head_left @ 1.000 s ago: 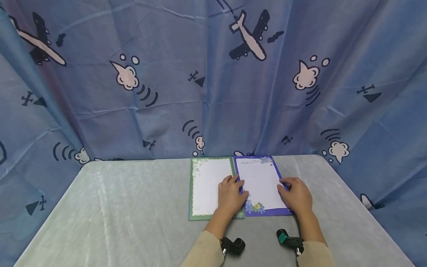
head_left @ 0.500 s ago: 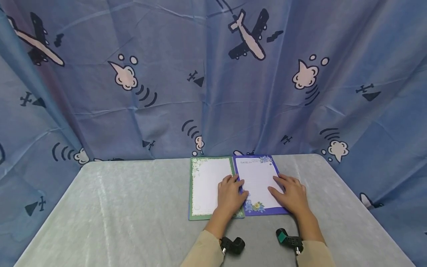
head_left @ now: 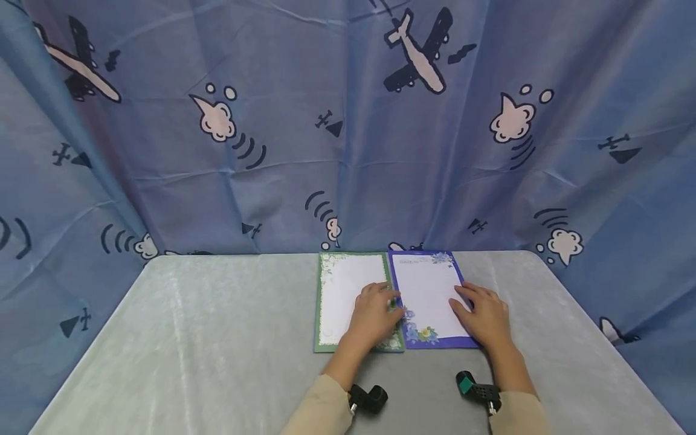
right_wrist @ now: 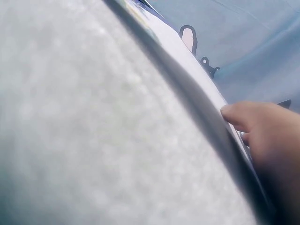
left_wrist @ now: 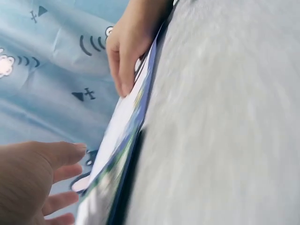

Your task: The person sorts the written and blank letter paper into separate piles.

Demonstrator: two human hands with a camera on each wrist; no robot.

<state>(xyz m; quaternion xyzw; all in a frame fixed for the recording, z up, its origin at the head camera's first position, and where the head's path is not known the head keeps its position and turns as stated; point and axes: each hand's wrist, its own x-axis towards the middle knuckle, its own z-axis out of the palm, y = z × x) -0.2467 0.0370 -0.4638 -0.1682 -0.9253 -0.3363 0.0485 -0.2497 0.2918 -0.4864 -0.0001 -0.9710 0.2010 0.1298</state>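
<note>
An open booklet lies flat on the table, its left page [head_left: 342,296] white with a green leafy border and its right page [head_left: 426,293] white with a purple border and flowers. My left hand [head_left: 374,314] is over the inner edge of the green page, near the fold. Its fingers look spread and relaxed in the left wrist view; contact with the paper is unclear. Near the outer edge of the purple page, my right hand [head_left: 487,314] touches the paper with thumb and fingers extended. In the right wrist view its thumb [right_wrist: 239,115] meets the page's edge.
A pale grey cloth covers the table [head_left: 234,332]. Behind it hangs a blue curtain [head_left: 283,121] printed with planes and clouds, close to the booklet's far edge. Black cameras [head_left: 368,399] are strapped to both wrists.
My right hand slid inward over the purple page, then back slightly toward its outer edge. My left hand has shifted slightly leftward from the fold. The head view has moved a little.
</note>
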